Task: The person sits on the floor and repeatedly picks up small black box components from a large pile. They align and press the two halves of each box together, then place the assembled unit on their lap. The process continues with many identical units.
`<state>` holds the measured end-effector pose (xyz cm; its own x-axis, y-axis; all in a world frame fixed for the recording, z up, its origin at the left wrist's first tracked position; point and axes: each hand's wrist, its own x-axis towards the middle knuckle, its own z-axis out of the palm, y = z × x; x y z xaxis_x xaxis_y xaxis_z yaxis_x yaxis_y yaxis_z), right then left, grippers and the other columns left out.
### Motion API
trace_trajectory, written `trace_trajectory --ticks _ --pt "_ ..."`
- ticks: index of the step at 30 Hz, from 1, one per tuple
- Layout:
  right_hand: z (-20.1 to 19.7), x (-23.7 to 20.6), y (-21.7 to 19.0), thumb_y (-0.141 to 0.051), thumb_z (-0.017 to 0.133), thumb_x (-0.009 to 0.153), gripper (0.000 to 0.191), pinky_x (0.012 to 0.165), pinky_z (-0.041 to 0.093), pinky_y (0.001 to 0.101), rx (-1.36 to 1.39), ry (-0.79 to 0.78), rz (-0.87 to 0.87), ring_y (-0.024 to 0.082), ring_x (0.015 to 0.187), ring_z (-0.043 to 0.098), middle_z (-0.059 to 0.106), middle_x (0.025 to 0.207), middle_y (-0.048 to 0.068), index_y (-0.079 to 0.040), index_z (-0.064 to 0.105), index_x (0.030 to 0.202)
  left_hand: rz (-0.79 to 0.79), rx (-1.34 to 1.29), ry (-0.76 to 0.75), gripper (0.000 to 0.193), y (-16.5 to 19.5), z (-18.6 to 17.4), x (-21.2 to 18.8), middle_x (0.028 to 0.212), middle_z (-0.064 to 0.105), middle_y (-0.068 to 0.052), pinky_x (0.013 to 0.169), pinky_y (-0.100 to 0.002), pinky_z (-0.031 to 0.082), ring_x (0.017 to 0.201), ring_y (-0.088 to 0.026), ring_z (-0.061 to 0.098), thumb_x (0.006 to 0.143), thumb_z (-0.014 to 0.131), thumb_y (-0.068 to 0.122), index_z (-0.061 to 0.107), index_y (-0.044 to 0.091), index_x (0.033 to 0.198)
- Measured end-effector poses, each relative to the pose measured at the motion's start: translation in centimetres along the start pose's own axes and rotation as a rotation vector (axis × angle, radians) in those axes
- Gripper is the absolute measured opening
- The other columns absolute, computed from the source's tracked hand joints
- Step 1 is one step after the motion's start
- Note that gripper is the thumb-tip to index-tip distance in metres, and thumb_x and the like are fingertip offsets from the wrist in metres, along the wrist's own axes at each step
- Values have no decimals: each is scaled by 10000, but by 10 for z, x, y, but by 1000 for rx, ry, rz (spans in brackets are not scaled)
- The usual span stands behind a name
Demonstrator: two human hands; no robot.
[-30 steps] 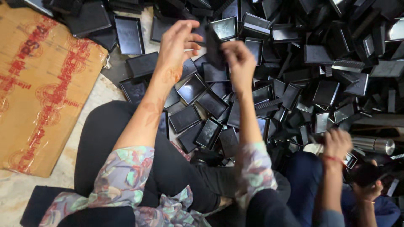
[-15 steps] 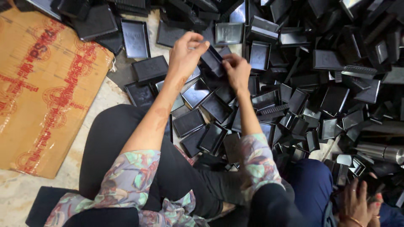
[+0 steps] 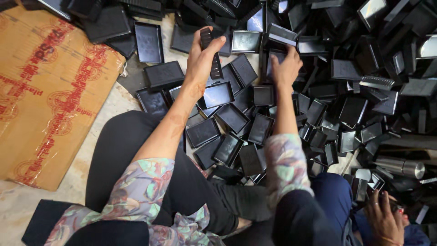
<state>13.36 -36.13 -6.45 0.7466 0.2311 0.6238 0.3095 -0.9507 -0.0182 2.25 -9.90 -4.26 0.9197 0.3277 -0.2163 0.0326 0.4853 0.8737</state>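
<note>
The left hand (image 3: 200, 61) is pinching a ribbed black piece (image 3: 212, 52) upright above the trays (image 3: 236, 114) on the floor, while the right hand (image 3: 284, 68), fingers curled, is reaching into the heap, seemingly mid-pick; next likely needs a firm grip on one tray.

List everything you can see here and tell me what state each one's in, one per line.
left hand: closed around a ridged black piece, held upright
right hand: reaching into the pile, fingers on a black tray
black trays: loose heap, many tilted or overlapping
cardboard: flattened on the floor
metal cylinder: lying on its side
</note>
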Motion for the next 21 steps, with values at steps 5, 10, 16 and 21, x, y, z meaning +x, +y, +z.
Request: trace_trajectory --ticks 5,10,16,21 --pt "0 10 27 -139 757 805 390 746 567 385 244 -220 379 310 821 737 764 915 159 -119 685 1188 -7 -57 -58 565 7 7 -1 996 639 -21 695 -282 554 866 -113 641 841 772 386 595 89 1289" --pt "-15 6 23 -300 753 1001 360 760 500 328 899 -410 492 233 875 625 699 965 225 -86 728 1289 1 27 -43 557 0 8 -5 953 640 -23 696 -275 553 804 -120 630 857 756 449 618 87 1258" --pt "20 -18 -14 -482 912 763 979 979 456 576 357 -439 -160 556 1145 557 591 1299 378 8 477 1490 -34 -162 -54 524 -2 7 9 907 560 2 627 -318 534 779 -133 557 902 611 595 632 113 1107" --pt "-10 -27 -41 -380 759 862 622 779 520 478 599 -517 422 408 887 696 720 1028 180 -99 629 1401 62 77 24 561 2 8 16 965 655 -47 918 -320 460 957 -160 579 971 536 629 649 80 996"
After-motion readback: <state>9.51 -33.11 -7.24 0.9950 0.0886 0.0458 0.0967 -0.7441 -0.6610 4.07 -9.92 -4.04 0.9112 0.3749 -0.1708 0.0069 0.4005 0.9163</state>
